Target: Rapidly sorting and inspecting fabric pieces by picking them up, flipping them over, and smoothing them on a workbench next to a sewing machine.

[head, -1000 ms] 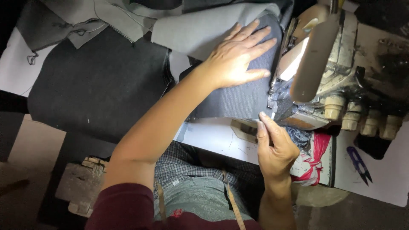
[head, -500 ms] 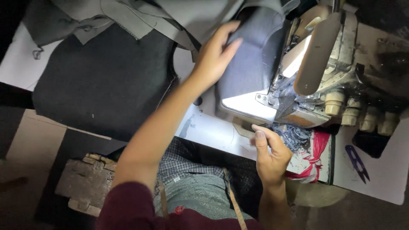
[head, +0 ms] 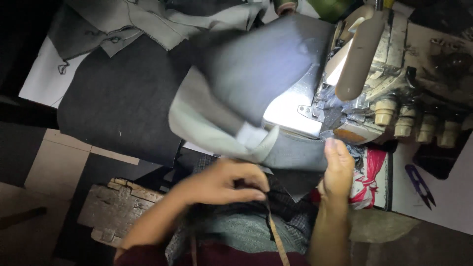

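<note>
while left hand (head: 221, 182) fingers pinch grey fabric (head: 256, 88) | right hand (head: 337, 167) fingers together, touching fabric edge

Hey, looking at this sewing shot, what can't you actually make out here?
- Needle area of the sewing machine, head view: washed out by lamp glare and covered by the grey fabric piece.
- Grey fabric piece: blurred, so its shape and seams are unclear.
- Left hand: fingertips curl under; what they pinch is hidden.
- Right hand: its contact with the fabric edge is in shadow.
- Blue thread snips: too small for detail.
</note>
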